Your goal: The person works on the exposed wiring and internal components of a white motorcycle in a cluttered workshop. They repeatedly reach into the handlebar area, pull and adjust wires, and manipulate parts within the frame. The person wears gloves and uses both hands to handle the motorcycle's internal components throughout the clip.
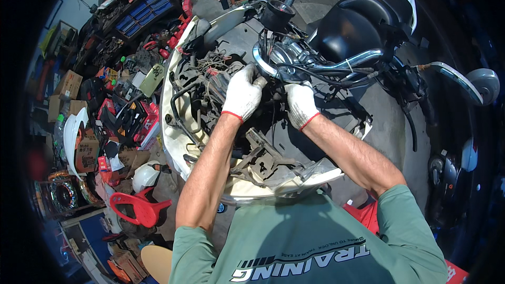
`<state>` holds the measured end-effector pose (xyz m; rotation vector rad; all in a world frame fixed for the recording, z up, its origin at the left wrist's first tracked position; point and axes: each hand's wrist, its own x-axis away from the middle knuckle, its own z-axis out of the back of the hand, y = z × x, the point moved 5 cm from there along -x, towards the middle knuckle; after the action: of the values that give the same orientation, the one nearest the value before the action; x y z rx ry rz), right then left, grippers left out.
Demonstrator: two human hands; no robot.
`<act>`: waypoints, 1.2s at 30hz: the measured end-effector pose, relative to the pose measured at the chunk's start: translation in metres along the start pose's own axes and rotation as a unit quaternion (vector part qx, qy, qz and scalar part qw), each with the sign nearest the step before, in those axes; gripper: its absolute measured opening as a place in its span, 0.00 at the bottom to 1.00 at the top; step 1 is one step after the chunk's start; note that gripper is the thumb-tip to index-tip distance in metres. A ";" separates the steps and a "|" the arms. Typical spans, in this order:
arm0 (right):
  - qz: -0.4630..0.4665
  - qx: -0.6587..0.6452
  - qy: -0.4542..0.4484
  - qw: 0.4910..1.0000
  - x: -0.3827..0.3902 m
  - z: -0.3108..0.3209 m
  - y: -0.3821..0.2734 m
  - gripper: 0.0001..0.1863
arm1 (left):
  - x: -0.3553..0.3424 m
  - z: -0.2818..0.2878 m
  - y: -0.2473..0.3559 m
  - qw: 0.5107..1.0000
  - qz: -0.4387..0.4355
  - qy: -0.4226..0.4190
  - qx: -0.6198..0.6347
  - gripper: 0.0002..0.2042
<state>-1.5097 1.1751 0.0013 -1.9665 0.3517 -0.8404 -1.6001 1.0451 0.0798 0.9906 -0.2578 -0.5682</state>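
- Two white gloves (pixel 241 102) on, red at the cuffs, and we're right up against the chrome steering assembly (pixel 286 55), which sits just past our fingers, near mid-view.
- Our left hand (pixel 246 92) is curled in, thumb near the fingers, just below the assembly's shiny ring.
- Our right hand (pixel 301 106) tucks its fingertips under the assembly's near edge.
- It's dark and cluttered down there, so we honestly can't tell whether either hand is gripping something.
- Cream body shell (pixel 169 97) curves round the left and near sides, with loose wiring (pixel 213 62) inside.
- Black cables (pixel 339 80) run off right, and a mirror (pixel 483 87) sticks out further over.
- Off to our left: a red plastic seat (pixel 150 211), a white curved panel (pixel 72 137) and some blue drawers (pixel 144 13).
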 end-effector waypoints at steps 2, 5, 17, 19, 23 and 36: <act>-0.002 0.015 -0.010 1.000 0.010 -0.006 -0.009 0.07 | 0.001 0.002 0.000 0.999 0.033 -0.006 0.012 0.15; -0.020 0.010 -0.035 0.999 0.021 -0.009 -0.022 0.06 | 0.000 0.000 -0.003 0.998 0.027 0.014 0.060 0.10; -0.009 -0.031 0.005 0.999 0.026 -0.003 -0.022 0.05 | 0.011 -0.004 0.015 0.971 0.112 0.002 0.212 0.03; 0.006 -0.012 0.004 1.000 0.024 0.000 -0.021 0.05 | 0.011 -0.005 0.010 0.966 0.133 -0.006 0.223 0.03; 0.017 0.002 0.011 1.000 0.023 0.001 -0.018 0.06 | 0.011 -0.008 0.003 0.962 0.139 0.006 0.237 0.03; 0.047 0.037 -0.114 0.992 0.019 0.005 -0.026 0.11 | 0.011 -0.010 0.000 0.956 0.139 0.044 0.253 0.04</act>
<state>-1.4953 1.1815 0.0299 -1.9373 0.2720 -0.5538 -1.5862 1.0460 0.0739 1.4427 -0.4698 -0.1965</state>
